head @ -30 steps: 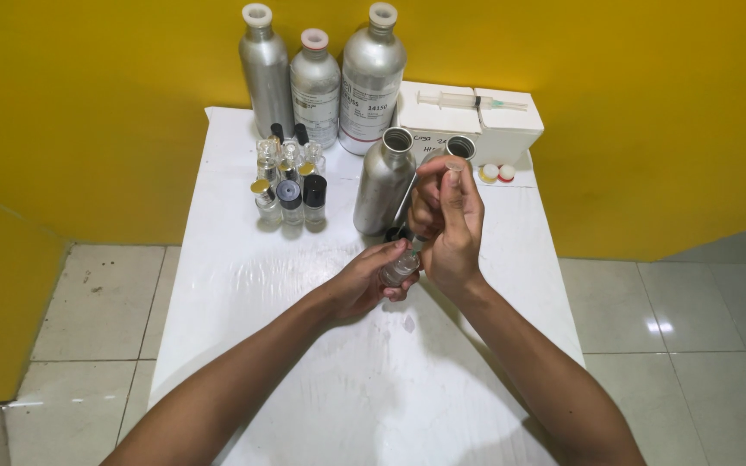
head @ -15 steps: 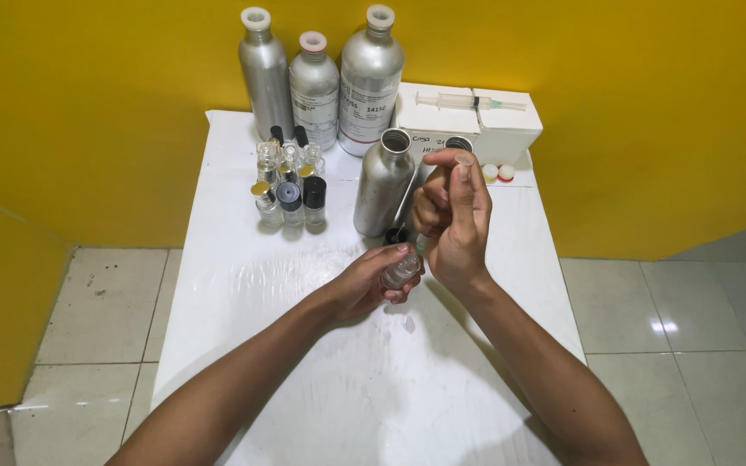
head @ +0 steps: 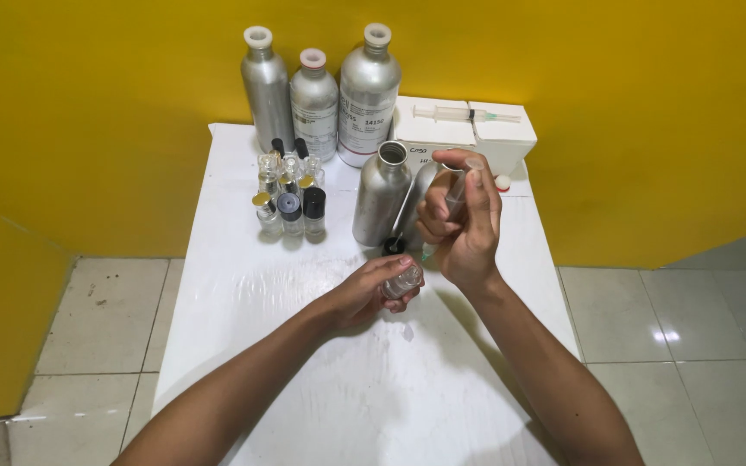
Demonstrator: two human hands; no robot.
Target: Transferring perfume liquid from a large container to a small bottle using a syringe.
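At the centre of the frame the left hand (head: 371, 293) pinched a small clear glass vial (head: 403, 282) just above the white counter (head: 243, 276). The right hand (head: 464, 226) was closed round a syringe (head: 452, 197) held upright over the vial, thumb on the plunger. The step looked like dosing liquid into the vial; the next move would call for a steady tip at the vial's mouth and a slow press. Beside them stood an open aluminium bottle (head: 382, 194). Compared with a second earlier, the right hand had lifted slightly and the plunger end showed higher; the vial had hardly moved.
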